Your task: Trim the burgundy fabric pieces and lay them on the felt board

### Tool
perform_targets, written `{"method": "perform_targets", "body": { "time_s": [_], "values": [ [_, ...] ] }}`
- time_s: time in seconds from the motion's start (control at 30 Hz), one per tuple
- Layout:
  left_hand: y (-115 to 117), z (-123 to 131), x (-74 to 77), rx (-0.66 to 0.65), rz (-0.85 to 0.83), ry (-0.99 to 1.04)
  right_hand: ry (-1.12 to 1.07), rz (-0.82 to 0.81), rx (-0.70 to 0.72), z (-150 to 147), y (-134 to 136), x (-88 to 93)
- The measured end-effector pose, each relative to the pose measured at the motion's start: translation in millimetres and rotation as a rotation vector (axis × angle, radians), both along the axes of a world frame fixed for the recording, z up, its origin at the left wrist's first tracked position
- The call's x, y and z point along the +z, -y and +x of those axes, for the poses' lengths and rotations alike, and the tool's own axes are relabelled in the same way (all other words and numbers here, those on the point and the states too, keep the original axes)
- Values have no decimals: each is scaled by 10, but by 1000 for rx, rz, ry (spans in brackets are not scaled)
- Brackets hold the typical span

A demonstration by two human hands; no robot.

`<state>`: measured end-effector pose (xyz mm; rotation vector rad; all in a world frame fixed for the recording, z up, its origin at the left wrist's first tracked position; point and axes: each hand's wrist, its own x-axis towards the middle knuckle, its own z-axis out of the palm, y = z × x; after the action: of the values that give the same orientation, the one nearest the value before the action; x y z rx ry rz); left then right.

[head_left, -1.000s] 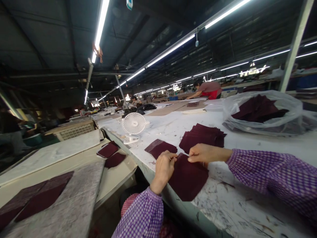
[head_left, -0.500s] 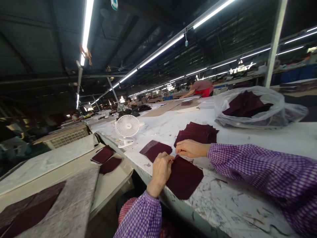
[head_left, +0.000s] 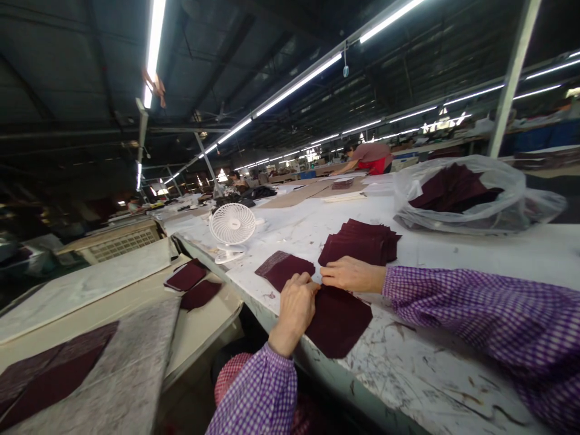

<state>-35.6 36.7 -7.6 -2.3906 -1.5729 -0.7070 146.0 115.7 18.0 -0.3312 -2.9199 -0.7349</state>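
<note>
A dark maroon fabric piece (head_left: 342, 323) with cut corners lies at the front edge of the white table (head_left: 408, 368). My left hand (head_left: 295, 308) is closed, its fingertips pinching the piece's far left corner. Beside it, my right hand (head_left: 351, 274) also pinches that far edge, its thumb and forefinger together; the fingertips of both hands nearly meet. Just behind my right hand a fanned stack of maroon fabric pieces (head_left: 360, 241) rests on the table. Left of it lies a smaller pile of maroon pieces (head_left: 285, 270) with a greyish patterned strip.
A white fan (head_left: 232, 225) stands near the table's left edge. At the right back sits a clear plastic bag (head_left: 512, 205) holding maroon fabric. A lower surface (head_left: 203, 329) on the left carries more maroon pieces (head_left: 185, 277). Farther back, a person (head_left: 374, 158) bends over the table.
My view has shifted slightly. Both hands stay at the far edge of the fabric piece, with only small finger movement; the near edge of the piece sits a little higher in view.
</note>
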Motion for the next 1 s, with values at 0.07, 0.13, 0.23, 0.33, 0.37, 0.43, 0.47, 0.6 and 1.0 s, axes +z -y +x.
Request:
{"method": "perform_targets", "body": {
  "time_s": [0.07, 0.13, 0.23, 0.33, 0.37, 0.43, 0.47, 0.6, 1.0],
  "values": [
    [0, 2, 6, 9, -1, -22, 3, 1, 5, 48, -33, -16],
    [0, 3, 9, 10, -9, -24, -14, -54, -40, 99, -63, -2],
    [1, 15, 15, 10, -10, -6, -150, -186, -121, 118, -32, 63],
    [4, 32, 31, 12, -9, 8, -251, -357, -67, 46, 98, 102],
    [8, 30, 38, 9, -15, 12, -252, -398, -47, 12, 146, 100],
    [26, 0, 47, -8, -33, 42, -239, -433, -42, -48, 223, 78],
    [42, -32, 46, -20, -45, 77, -240, -432, -54, -68, 248, 63],
    [160, -241, 1, -13, -80, 283, -223, -422, -53, -85, 261, 30],
    [388, -372, -89, -25, 75, 126, 85, -299, -112, -227, 435, 290]
  ]
}}
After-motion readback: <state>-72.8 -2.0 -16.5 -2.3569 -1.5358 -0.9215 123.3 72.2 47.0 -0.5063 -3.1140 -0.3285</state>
